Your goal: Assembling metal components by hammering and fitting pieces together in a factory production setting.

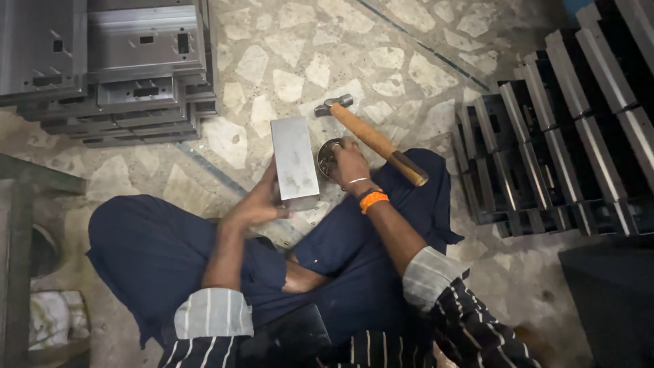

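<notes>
Here left hand (255, 204) grip grasping grey metal block (293, 162); right hand (351, 163) curled into round tin (328, 157), grip unclear.

I see my two bare forearms reaching forward and down over my crossed legs, striped sleeves rolled back to the elbows. My left hand (255, 204) is cupped, fingers curled upward and pressed flat against something in front of it. My right hand (351, 163) bends at the wrist, knuckles up, fingers tucked down and closed (the fingertips themselves are hidden). An orange band and a thin bangle circle the right wrist.
</notes>
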